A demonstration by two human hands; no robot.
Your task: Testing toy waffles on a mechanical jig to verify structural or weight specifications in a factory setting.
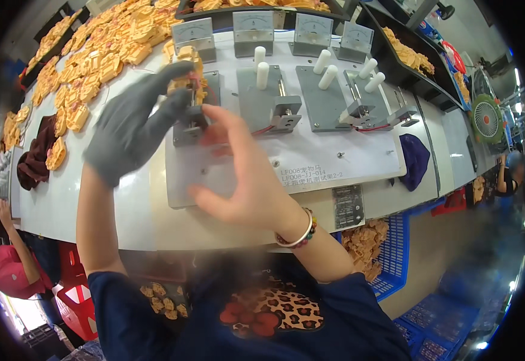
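My left hand [131,126], in a grey glove, pinches a yellow plastic housing [199,57] between thumb and fingers. The housing stands over the leftmost grey metal plate [213,84] of a test rig, and a small pinkish piece shows on its side. Just below it, my bare right hand [250,183] reaches up with thumb and fingers spread, the index fingertip close to the clamp block [187,133]. Its other fingers are smeared by motion, and nothing shows in its grip. A white base board [310,159] carries the rig.
Behind the rig stand several analog meters [254,33]. White pegs [262,75] and clamps rise from the other plates. Yellow housings [103,66] heap the table's far left. Black bins [416,72], a purple cloth [414,162], a brown cloth [35,159] and a green fan [487,118] lie around.
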